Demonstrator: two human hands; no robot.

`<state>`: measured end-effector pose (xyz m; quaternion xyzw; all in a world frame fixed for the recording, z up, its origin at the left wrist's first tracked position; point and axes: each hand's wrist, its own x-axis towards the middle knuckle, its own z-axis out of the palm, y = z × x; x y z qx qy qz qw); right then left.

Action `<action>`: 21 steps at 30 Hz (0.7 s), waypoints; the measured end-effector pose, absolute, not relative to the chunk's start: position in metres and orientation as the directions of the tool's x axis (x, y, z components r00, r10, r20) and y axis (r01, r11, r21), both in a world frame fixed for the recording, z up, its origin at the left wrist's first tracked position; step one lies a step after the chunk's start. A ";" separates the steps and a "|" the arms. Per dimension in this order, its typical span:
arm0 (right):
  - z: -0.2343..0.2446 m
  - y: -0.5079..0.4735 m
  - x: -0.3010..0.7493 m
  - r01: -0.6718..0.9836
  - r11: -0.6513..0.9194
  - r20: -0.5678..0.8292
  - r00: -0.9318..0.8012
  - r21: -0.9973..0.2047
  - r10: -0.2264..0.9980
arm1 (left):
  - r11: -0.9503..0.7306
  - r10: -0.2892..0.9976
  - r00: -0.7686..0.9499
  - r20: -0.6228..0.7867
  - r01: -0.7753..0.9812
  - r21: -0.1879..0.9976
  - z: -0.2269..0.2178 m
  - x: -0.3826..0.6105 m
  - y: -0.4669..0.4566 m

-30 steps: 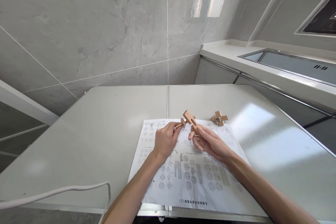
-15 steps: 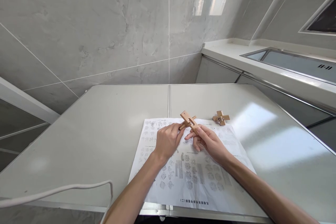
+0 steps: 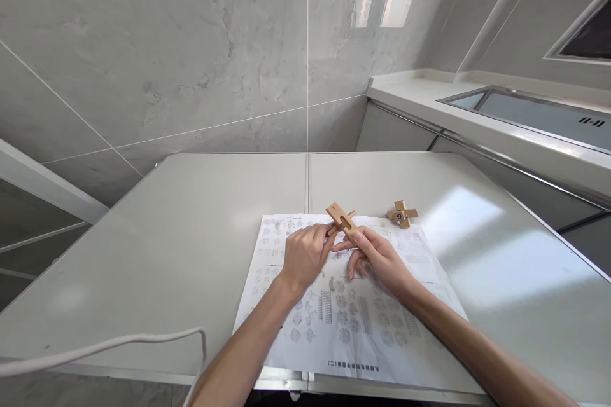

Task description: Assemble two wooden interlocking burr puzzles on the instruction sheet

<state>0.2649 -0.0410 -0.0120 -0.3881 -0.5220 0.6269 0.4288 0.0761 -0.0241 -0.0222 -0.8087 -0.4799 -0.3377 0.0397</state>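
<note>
Lowered slightly, both hands, left hand (image 3: 305, 255) and right hand (image 3: 377, 257), grip crossed wooden pieces (image 3: 342, 220) above unreadably printed sheet (image 3: 344, 305).

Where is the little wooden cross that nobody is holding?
The wooden cross lies on the table, off the paper sheet's far right corner, beyond the right hand.

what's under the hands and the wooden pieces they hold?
A white printed instruction sheet with small diagrams lies on the grey table. Left hand and right hand, holding the notched wooden puzzle pieces, cover its upper middle diagrams.
</note>
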 end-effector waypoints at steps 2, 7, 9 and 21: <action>-0.011 -0.042 0.264 -0.129 -0.091 -0.045 -0.323 -0.987 0.945 | -0.534 0.754 0.310 0.578 0.803 0.265 -0.022 0.076 -0.024; -0.009 -0.041 0.263 -0.115 -0.115 -0.072 -0.326 -0.987 0.942 | -0.529 0.753 0.316 0.577 0.812 0.245 -0.023 0.076 -0.024; -0.010 -0.040 0.263 -0.115 -0.128 -0.082 -0.337 -0.985 0.938 | -0.522 0.755 0.311 0.577 0.817 0.243 -0.024 0.076 -0.023; -0.019 -0.035 0.266 -0.159 -0.275 -0.197 -0.385 -0.948 0.902 | -0.519 0.779 0.307 0.547 0.805 0.287 -0.026 0.077 -0.024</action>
